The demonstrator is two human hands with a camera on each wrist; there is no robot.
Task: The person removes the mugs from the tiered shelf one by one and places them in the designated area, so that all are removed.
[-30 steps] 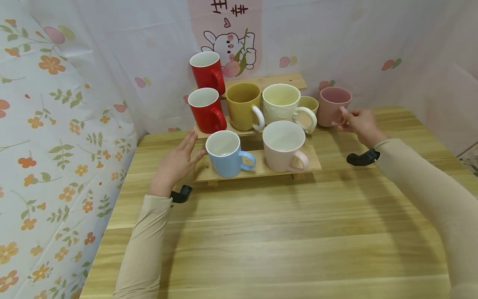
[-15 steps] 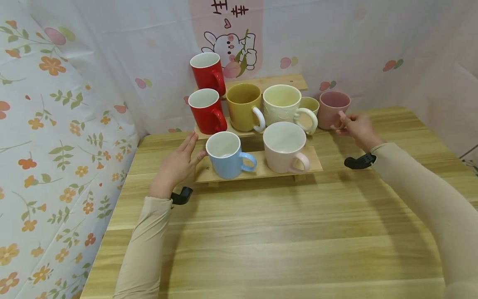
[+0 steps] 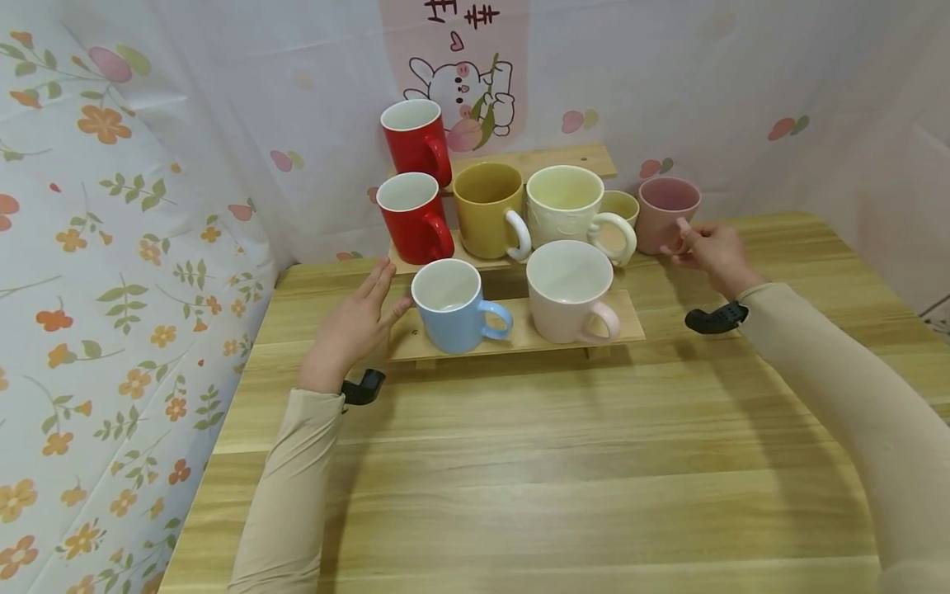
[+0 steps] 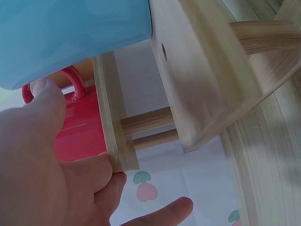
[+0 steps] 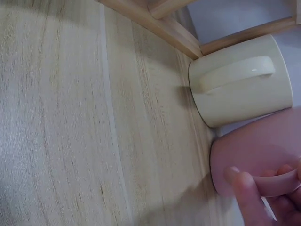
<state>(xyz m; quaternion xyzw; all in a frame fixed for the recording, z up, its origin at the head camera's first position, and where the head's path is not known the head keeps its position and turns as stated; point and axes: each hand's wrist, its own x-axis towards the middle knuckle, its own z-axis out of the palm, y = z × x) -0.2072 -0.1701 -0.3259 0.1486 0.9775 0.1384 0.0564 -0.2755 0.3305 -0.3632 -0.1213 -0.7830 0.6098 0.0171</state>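
Observation:
My right hand point(image 3: 716, 256) pinches the handle of a dusty pink mug point(image 3: 655, 227). In the right wrist view this pink mug point(image 5: 254, 150) stands upright on the table, beside a pale yellow mug point(image 5: 240, 82). At the left end of a tiered wooden rack point(image 3: 512, 334) is my left hand point(image 3: 343, 334), fingers extended. Its fingertips point(image 4: 101, 162) touch the end of the middle shelf, and the thumb is near the light blue mug point(image 3: 449, 318). A pale pink mug point(image 3: 567, 301) shares the bottom shelf with the blue one.
On the middle shelf are a red mug point(image 3: 411, 227), a mustard mug point(image 3: 488, 219) with a white handle, and a cream mug point(image 3: 560, 214). Another red mug point(image 3: 416, 153) stands on the top shelf. A printed cloth point(image 3: 727, 99) hangs behind the wooden table point(image 3: 557, 462).
The pink mug and my right hand have shifted slightly toward me and down since one second ago, then stayed put. My left hand keeps its place at the rack.

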